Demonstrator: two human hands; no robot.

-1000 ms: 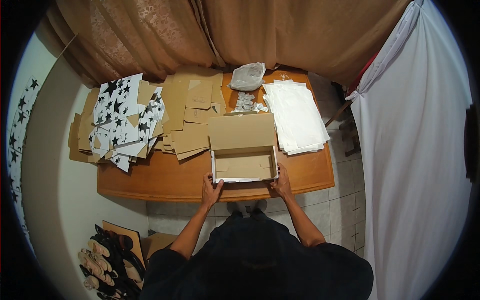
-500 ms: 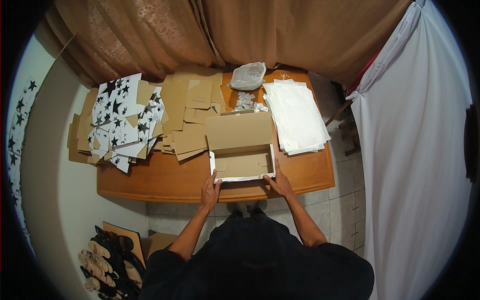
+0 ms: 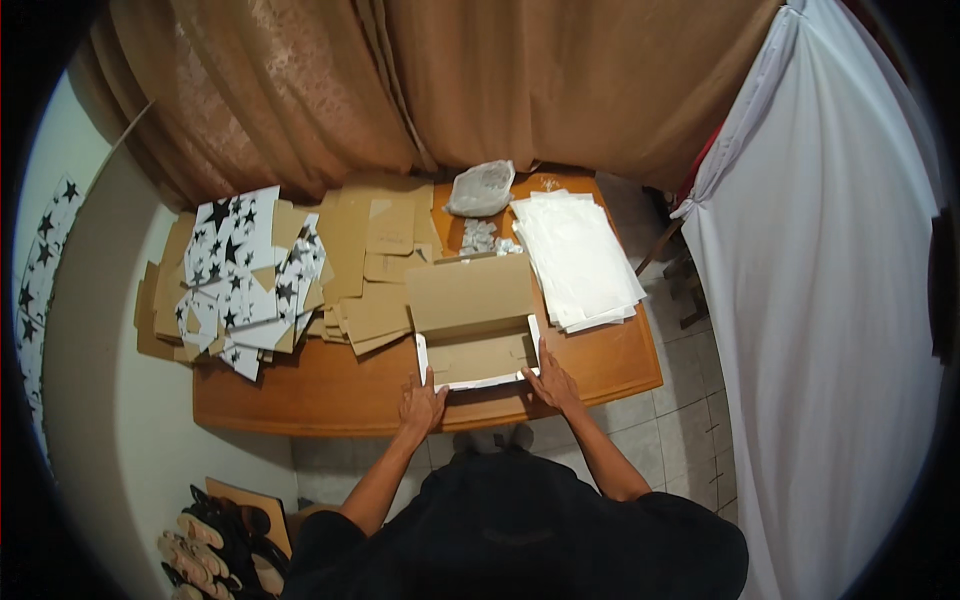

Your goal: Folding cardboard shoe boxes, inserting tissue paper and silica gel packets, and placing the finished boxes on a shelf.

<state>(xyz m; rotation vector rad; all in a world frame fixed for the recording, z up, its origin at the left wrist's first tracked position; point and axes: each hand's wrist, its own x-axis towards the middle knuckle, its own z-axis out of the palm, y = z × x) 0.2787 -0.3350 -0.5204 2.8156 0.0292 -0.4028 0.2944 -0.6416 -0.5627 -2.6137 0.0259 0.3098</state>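
Note:
A cardboard box (image 3: pixel 487 359) sits near the table's front edge with its lid (image 3: pixel 470 292) raised and leaning back. Its inside is plain brown and holds nothing that I can see; its rim and side walls are white. My left hand (image 3: pixel 422 405) grips the front left corner, fingers along the side and thumb at the front wall. At the front right corner my right hand (image 3: pixel 553 382) has hold of the box the same way. Behind the lid lie several small silvery packets (image 3: pixel 480 238), partly covered by it.
Flat cardboard pieces (image 3: pixel 373 315) and star-printed white sheets (image 3: pixel 233 245) are heaped on the left of the wooden table (image 3: pixel 300 395). A stack of white paper (image 3: pixel 578 262) lies on the right, a clear plastic bag (image 3: pixel 482 188) at the back. Shoes (image 3: pixel 215 535) stand lower left.
My view has tilted, so the table and everything on it sit lower in the picture. Both hands stay at the box's front corners, and the lid remains raised.

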